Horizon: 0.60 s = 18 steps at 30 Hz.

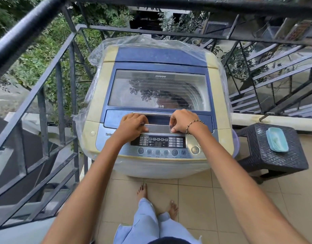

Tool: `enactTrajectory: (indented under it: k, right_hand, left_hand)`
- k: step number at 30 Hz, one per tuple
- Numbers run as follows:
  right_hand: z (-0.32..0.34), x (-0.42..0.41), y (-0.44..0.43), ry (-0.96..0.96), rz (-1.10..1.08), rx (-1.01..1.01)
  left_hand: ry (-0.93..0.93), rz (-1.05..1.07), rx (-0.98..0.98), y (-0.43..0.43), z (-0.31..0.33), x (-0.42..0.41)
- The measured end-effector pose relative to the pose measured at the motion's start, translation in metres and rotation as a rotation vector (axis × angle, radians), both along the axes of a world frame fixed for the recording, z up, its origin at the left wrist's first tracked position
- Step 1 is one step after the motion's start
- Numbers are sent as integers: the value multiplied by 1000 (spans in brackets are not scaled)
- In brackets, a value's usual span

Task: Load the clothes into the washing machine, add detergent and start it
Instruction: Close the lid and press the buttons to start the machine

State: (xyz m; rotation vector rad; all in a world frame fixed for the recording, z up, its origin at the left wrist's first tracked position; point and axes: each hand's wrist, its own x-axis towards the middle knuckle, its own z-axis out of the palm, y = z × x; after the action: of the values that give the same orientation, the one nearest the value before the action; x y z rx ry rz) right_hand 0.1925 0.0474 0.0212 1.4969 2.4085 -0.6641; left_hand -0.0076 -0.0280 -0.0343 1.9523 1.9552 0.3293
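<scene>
A cream and blue top-loading washing machine (99, 95) stands in front of me, partly wrapped in clear plastic. Its glass lid (158, 88) is closed and lies flat. Along the lid's front edge runs a silver handle (157, 127). My left hand (132, 125) curls its fingers over the left part of that handle. My right hand (182, 121), with a bead bracelet on the wrist, grips the right part. Just below both hands lies the control panel (158, 142) with its row of round buttons. No clothes or detergent show in view.
A dark woven stool (275, 155) stands right of the machine with a teal lidded box (276, 140) on it. A black metal railing (46, 95) fences the balcony at left and behind. My bare feet (143, 191) rest on the beige tiles.
</scene>
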Motion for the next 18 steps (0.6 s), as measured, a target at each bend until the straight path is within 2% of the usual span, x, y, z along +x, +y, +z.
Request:
enactTrajectory:
  k: [9,18]
  right_hand:
    - [3,4,4,51,-50,-30]
    - [3,12,-12,121,-55,25]
  left_hand:
    - [-132,27,51,-2,-4,-1]
    - [-175,49,164,-13,-9,4]
